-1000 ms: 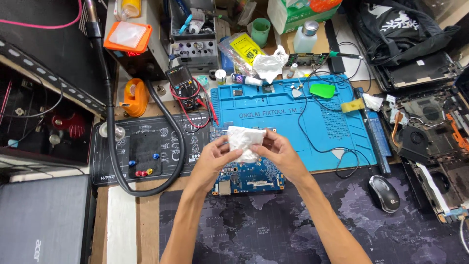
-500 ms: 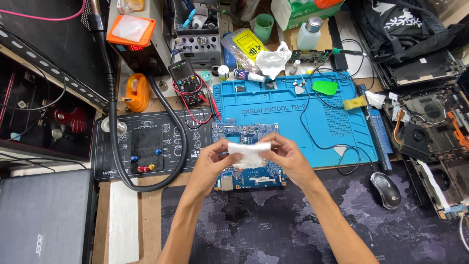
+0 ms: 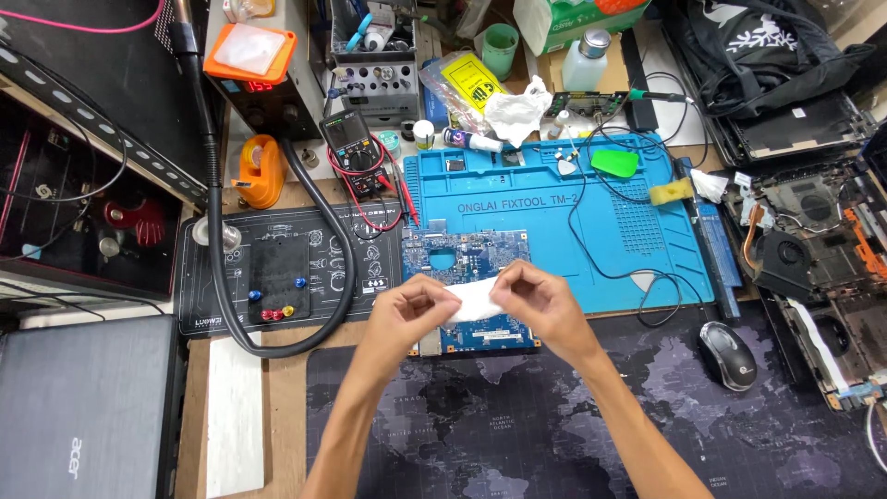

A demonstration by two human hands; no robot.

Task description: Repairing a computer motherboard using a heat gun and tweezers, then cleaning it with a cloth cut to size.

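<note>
My left hand (image 3: 411, 310) and my right hand (image 3: 534, 300) pinch the two ends of a small folded white tissue (image 3: 472, 300) between them. They hover just above a blue laptop circuit board (image 3: 462, 254) that lies at the near left edge of a blue silicone repair mat (image 3: 591, 231). The hands and tissue hide the board's middle. Both hands are closed on the tissue.
A black mouse (image 3: 728, 356) lies on the dark map-print desk mat (image 3: 517, 434). A multimeter (image 3: 356, 157), black hose (image 3: 217, 231), black repair platform (image 3: 277, 273), crumpled tissue (image 3: 513, 115), green cup (image 3: 500, 46) and an opened laptop chassis (image 3: 804, 249) surround the work area.
The tissue has been folded smaller and lowered towards the near half of the board; both hands have come closer together and nearer to me.
</note>
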